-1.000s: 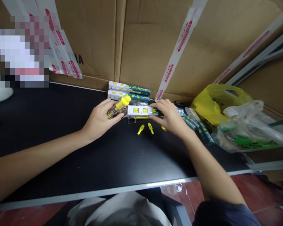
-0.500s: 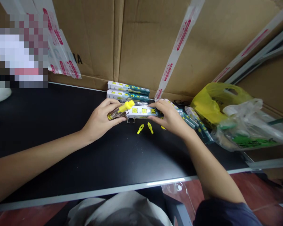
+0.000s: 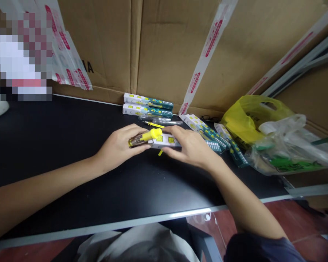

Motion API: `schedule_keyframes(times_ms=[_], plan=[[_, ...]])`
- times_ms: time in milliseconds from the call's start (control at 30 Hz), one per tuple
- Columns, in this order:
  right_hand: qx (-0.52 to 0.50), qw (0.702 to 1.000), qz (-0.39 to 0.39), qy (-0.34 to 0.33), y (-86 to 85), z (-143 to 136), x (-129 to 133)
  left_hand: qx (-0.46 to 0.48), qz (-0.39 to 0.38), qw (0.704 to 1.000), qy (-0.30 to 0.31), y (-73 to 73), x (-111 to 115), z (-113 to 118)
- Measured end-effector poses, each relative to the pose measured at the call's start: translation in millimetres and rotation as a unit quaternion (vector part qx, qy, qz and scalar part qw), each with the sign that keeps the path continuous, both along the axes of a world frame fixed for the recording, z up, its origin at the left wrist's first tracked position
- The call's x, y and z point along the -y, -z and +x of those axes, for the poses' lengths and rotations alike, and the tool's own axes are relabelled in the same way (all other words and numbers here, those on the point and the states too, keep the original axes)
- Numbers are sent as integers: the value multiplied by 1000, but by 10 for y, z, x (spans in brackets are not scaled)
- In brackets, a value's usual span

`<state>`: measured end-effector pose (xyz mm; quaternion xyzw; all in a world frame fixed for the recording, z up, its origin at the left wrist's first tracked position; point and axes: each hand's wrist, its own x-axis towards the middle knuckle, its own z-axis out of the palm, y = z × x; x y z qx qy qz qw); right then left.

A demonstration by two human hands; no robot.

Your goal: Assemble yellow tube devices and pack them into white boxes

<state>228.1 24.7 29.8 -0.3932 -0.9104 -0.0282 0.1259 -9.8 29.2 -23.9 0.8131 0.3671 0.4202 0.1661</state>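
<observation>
My left hand (image 3: 118,142) is closed around a clear tubular spring scale (image 3: 144,137) with a yellow cap, which points right and slightly up. My right hand (image 3: 190,143) grips a narrow printed carton (image 3: 168,139) above the table, fingers over its far side and thumb on the near side. The cap overlaps the carton's left end in this view; whether they touch, I cannot tell. Beneath the carton, a small yellow part (image 3: 160,152) peeks out on the table. Just behind my hands lie a yellow rod (image 3: 154,124) and clear tubes (image 3: 164,120).
Two similar cartons (image 3: 147,111) lie against the cardboard wall (image 3: 164,58). More cartons (image 3: 207,131) fan out right of my right hand. A yellow bag (image 3: 235,120) and a clear plastic bag (image 3: 287,145) sit at the right, beside a metal frame. The black table's (image 3: 98,200) front edge is near me.
The carton and both hands have come nearer to me, with the carton lifted over the small yellow parts. The yellow rod behind is now uncovered. The spring scale has shifted right.
</observation>
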Motion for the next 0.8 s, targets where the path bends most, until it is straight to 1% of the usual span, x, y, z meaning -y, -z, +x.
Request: schedule_keyframes(times_ms=[100, 267, 433, 533, 633, 733, 800], plan=[[10, 1000, -13, -6, 40, -101, 94, -5, 8, 1000, 30, 9, 73, 39], [13, 1000, -16, -6, 77, -138, 120, -3, 12, 999, 38, 16, 121, 50], [17, 1000, -8, 5, 45, -109, 115, 6, 0, 999, 41, 5, 125, 45], [4, 1000, -19, -1, 6, -84, 119, 10, -1, 999, 46, -17, 128, 43], [-14, 1000, -19, -8, -27, -39, 102, 4, 5, 1000, 30, -24, 116, 41], [-35, 999, 16, -6, -49, 11, 74, -20, 0, 1000, -1, -7, 96, 40], [-48, 998, 39, -12, -59, 30, 63, -44, -10, 999, -7, 8, 86, 39]])
